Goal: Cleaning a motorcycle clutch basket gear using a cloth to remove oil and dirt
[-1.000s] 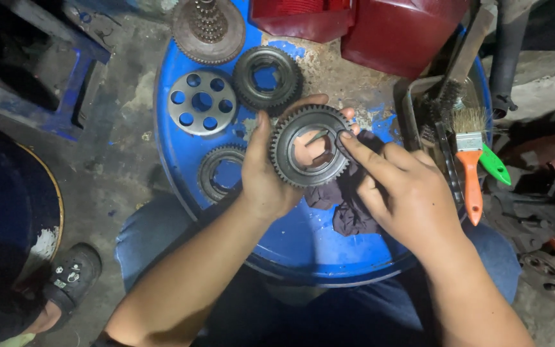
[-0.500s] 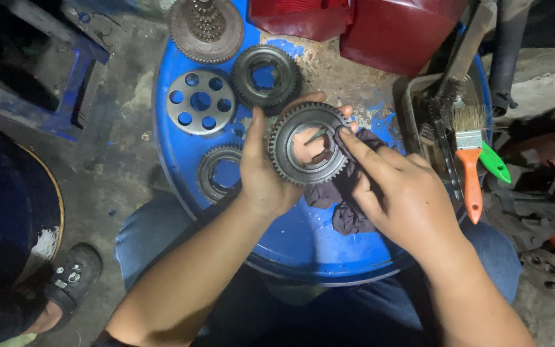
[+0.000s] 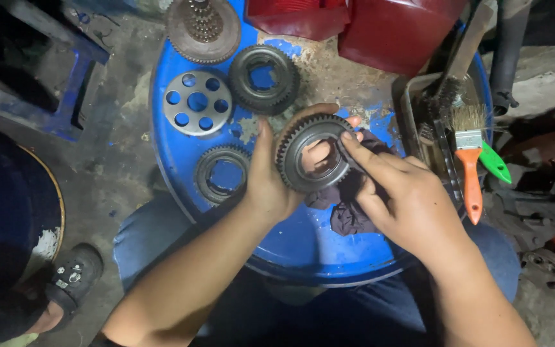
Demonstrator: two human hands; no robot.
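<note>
My left hand (image 3: 271, 177) grips a toothed steel gear (image 3: 309, 153) upright over a blue drum top (image 3: 290, 244), thumb on its left rim and fingers behind it. My right hand (image 3: 399, 199) presses a dark purple rag (image 3: 349, 215) against the gear's right inner edge with the fingertips. The rag hangs down under that hand onto the drum.
On the drum lie a ring gear (image 3: 222, 173), a holed disc (image 3: 197, 103), a black toothed ring (image 3: 264, 78) and a large gear with a shaft (image 3: 203, 29). Red containers (image 3: 380, 26) stand at the back. A tray (image 3: 428, 138) holds an orange-handled brush (image 3: 469, 164).
The gear has turned slightly in my left hand and my right fingers have shifted along its inner rim with the rag. Other parts stay put.
</note>
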